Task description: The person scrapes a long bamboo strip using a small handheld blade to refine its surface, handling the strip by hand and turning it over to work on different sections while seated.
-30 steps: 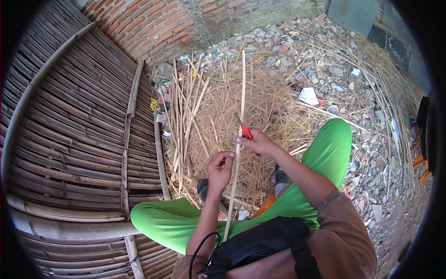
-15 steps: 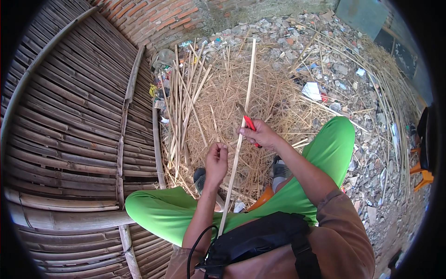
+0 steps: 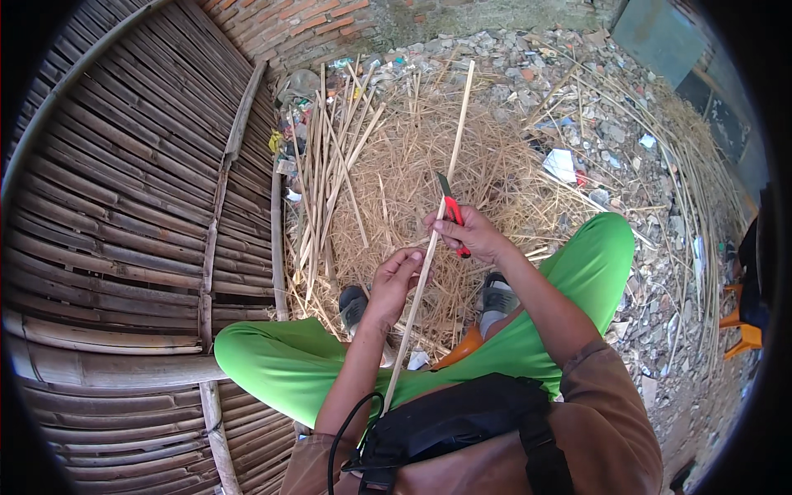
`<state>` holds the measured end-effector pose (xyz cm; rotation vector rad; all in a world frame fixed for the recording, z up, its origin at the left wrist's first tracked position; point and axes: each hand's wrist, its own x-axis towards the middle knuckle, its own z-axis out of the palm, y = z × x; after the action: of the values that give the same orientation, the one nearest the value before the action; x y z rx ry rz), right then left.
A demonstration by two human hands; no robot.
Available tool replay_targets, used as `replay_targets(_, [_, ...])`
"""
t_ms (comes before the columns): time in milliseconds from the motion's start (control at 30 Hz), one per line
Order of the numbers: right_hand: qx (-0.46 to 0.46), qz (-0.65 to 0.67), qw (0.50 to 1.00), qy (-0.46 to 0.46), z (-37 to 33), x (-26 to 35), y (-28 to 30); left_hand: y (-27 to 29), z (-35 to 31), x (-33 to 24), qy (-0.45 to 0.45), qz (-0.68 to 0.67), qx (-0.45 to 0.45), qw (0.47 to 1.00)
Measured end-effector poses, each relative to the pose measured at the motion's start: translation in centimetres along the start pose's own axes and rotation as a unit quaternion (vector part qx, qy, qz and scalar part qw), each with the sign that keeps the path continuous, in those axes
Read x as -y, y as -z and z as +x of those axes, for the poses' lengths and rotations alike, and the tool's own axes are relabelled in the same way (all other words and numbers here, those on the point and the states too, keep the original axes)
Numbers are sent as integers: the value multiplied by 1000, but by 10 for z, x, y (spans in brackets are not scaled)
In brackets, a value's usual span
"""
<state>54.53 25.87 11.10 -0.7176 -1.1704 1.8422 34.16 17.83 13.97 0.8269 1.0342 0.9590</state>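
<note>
A long, pale bamboo strip [image 3: 460, 132] runs from my lap up over the straw, slanting slightly right. My right hand [image 3: 470, 233] is closed around a red-handled utility knife [image 3: 453, 211] and also grips the strip. The knife's dark blade points up and lies against the strip's upper part. Lower down, my left hand [image 3: 398, 280] has its fingers curled, with thumb and fingertips at the strip's left edge. Some of its fingers pass behind the strip, so their contact is partly hidden.
Several cut bamboo strips [image 3: 318, 190] lie on the left, beside a bamboo-slat wall [image 3: 140, 206]. Straw-like shavings [image 3: 412, 157] cover the ground ahead. Rubble [image 3: 610, 124] and litter spread to the right. A brick wall [image 3: 322, 25] stands at the back. My green-trousered knees flank the work.
My left hand has moved right and up to the bamboo strip. My right hand, the knife and the strip have shifted slightly right in the picture.
</note>
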Motion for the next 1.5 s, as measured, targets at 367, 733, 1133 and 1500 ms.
replay_targets(367, [-110,-141,984,-21,3,-3,-4,-22,-10,-7,-370,447,-70,812])
replay_targets(733, [-147,-224,964,6,6,-8,-5,-27,-5,12,-389,471,-112,784])
replay_targets(1133, [-145,-234,961,-23,5,-16,-2,4,3,27,-244,461,-141,841])
replay_targets(1500, [-93,-155,982,-47,7,-28,-9,2,1,26,5,24,-2,1000])
